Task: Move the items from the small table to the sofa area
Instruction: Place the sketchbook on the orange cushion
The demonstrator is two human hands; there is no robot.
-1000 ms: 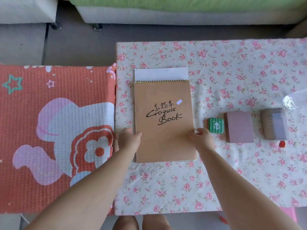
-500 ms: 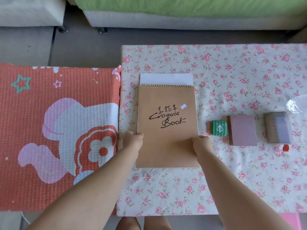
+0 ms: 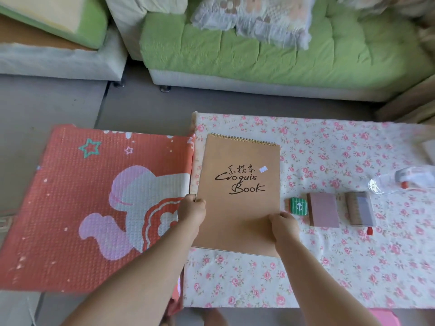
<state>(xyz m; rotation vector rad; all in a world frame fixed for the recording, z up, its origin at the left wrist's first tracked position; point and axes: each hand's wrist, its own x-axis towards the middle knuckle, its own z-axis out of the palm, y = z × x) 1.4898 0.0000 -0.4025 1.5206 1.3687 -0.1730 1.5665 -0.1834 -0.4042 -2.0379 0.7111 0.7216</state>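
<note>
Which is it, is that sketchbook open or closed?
Closed. The sketchbook shows its brown front cover, titled Croquis Book, lying flat over the pages. The left hand and right hand hold its side edges.

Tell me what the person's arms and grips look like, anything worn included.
The left grip and right grip are bare hands: no gloves, rings or markings show. The left forearm and right forearm are uncovered down to the frame's lower edge, with no sleeve, watch or bracelet in view.
</note>
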